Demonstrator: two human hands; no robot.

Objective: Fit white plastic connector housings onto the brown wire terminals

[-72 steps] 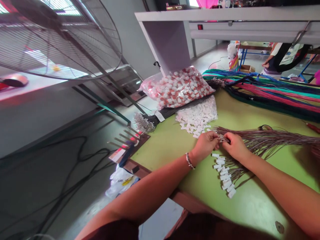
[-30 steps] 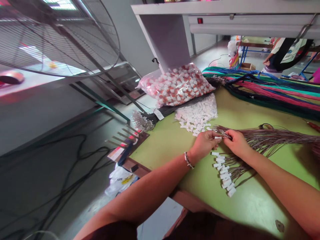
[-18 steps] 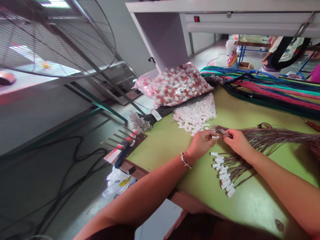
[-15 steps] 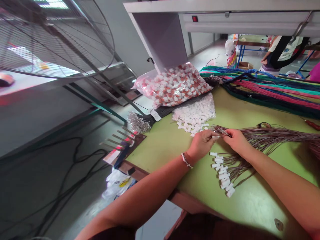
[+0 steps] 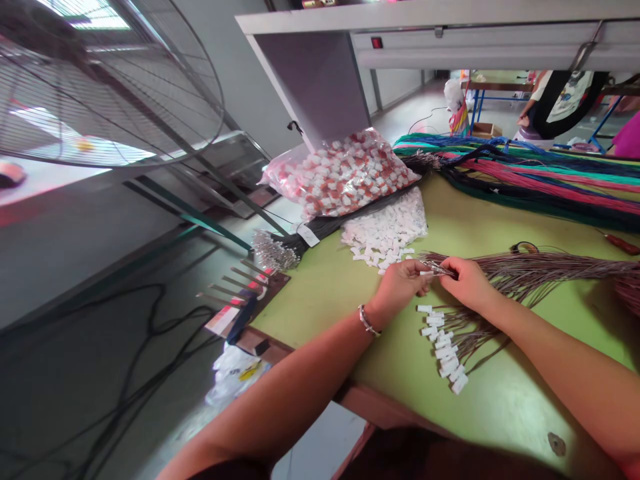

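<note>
My left hand (image 5: 399, 288), with a bracelet at the wrist, is closed in a pinch on a small white connector (image 5: 426, 273), mostly hidden by the fingers. Facing it, my right hand (image 5: 467, 285) grips several brown wires (image 5: 520, 267) close to their metal-tipped ends, which point toward the left fingers. Below the hands, a staggered row of white connectors (image 5: 447, 353) lies on the green table (image 5: 320, 300), with brown wires running from them. Just beyond my left hand, loose white connectors (image 5: 383, 257) spill from a clear bag (image 5: 407, 217).
A large bag of white and orange pieces (image 5: 345, 177) rests on a dark wire bundle (image 5: 325, 230). Coloured wires (image 5: 540, 177) cover the back right. A pronged metal rack (image 5: 245, 287) sits at the left edge. A fan (image 5: 110, 87) stands at left; a person (image 5: 560, 100) is farther back.
My left fingers have shifted slightly and opened a little around the connector. More of the metal wire tips show between the hands. The whole view has moved slightly.
</note>
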